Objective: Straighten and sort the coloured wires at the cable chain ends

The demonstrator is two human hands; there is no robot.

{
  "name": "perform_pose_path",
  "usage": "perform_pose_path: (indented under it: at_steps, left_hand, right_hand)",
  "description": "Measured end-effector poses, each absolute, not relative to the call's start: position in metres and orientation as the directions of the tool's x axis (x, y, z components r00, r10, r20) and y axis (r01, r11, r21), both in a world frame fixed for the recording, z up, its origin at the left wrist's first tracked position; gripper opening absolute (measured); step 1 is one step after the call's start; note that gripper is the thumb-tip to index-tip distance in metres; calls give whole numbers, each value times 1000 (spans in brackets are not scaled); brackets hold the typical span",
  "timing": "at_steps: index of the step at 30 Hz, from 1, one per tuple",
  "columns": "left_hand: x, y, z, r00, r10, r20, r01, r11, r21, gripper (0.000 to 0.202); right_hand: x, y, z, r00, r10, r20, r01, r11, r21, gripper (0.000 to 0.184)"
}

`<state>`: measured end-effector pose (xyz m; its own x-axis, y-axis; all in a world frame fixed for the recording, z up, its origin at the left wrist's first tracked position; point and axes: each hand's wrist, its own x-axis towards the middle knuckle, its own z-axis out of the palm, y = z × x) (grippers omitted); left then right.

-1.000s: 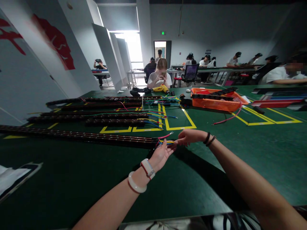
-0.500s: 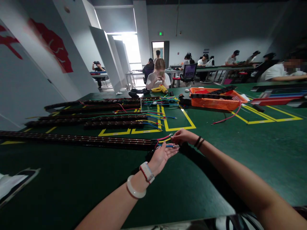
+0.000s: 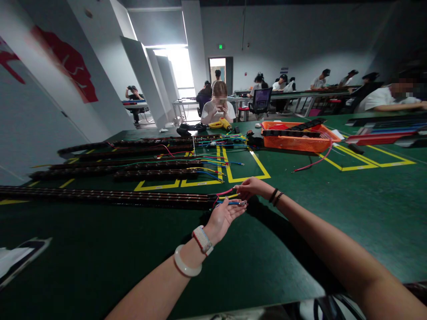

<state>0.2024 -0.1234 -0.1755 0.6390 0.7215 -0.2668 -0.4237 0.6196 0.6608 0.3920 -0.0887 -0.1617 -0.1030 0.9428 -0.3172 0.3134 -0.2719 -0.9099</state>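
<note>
A long black cable harness [image 3: 133, 197] lies along the green table, with red, yellow and blue wires coming out of its right end. My left hand [image 3: 223, 218] is palm up with fingers stretched, and the blue wire [image 3: 230, 203] rests across them, held by the thumb. The metal lug on this wire shows at my fingertips. My right hand [image 3: 251, 188] is closed in a pinch at the tip of the red wire [image 3: 225, 192]. Just below that pinch ends the yellow wire [image 3: 228, 196]; whether the fingers touch it too is hidden.
More harnesses [image 3: 156, 165] with loose coloured wires lie farther back, over yellow tape outlines. An orange basket [image 3: 293, 143] stands beyond my right hand, and a yellow heat gun [image 3: 224, 123] lies near a person seated opposite. Papers [image 3: 15, 260] lie at the left edge.
My right hand has shifted slightly left, its fingertips now meeting the red wire's end. The left hand keeps its pose under the blue wire. The whole view has shifted a little.
</note>
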Motion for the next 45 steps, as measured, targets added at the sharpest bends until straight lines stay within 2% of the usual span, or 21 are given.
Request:
perform_pose_path:
  at_steps: [2,5,7,8,11,13,17,20,23,27,30,34,36,39,41,43,45]
  left_hand:
    - [203,-124,-174,628,728,-276,-426,618,661,35]
    - [204,-125,-172,627,727,-279,-423,619,662,35]
    - [204,-125,-172,627,730,-273,-427,615,663,35]
    - [205,-125,-173,620,735,-275,-432,611,663,34]
    - [206,-125,-174,595,747,-295,-439,610,659,32]
    - [206,-125,-175,599,742,-301,-439,618,652,32]
    - [205,-124,-175,627,733,-265,-451,618,644,36]
    - [202,-124,-174,678,680,-281,-371,645,668,38]
    - [201,-126,-173,744,605,-283,-203,608,767,39]
    - [203,-133,-172,775,584,-240,-27,410,912,41]
    - [205,-138,-170,772,596,-220,33,308,951,38]
    - [205,-139,-167,771,598,-222,47,294,955,40]
    - [205,-138,-167,765,603,-227,46,300,953,39]
    - [205,-138,-166,762,603,-234,58,296,953,39]
    - [205,-138,-166,766,599,-232,55,299,953,39]
    - [204,-138,-167,767,600,-228,43,307,951,39]
    - [205,-137,-168,764,607,-220,27,311,950,40]
  right_hand:
    - [393,-93,-149,-65,954,-294,511,-221,-831,46]
    - [392,-103,-129,-44,981,-189,809,-76,-583,55]
    - [388,-111,-121,-69,975,-213,886,-38,-461,58]
    - [385,-115,-118,-81,964,-255,895,-42,-443,58]
    - [377,-121,-119,-126,913,-389,873,-84,-480,55]
    - [373,-122,-122,-170,892,-419,852,-81,-518,52]
    - [376,-116,-128,-256,886,-387,802,-29,-596,49]
    - [381,-111,-132,-247,897,-367,777,-43,-628,50]
    - [382,-109,-137,-224,885,-408,771,-95,-629,49]
    - [375,-110,-144,-208,863,-460,788,-130,-601,50]
    - [371,-112,-144,-189,864,-467,819,-124,-560,50]
    - [379,-112,-135,-171,857,-485,839,-131,-528,54]
    - [385,-111,-128,-130,907,-401,868,-91,-488,56]
    - [389,-108,-122,-115,992,-56,913,83,-400,49]
    - [385,-105,-125,-202,968,151,903,244,-354,41]
    - [379,-103,-133,-310,920,241,864,378,-332,45]
    - [372,-100,-144,-389,887,249,824,456,-338,50]
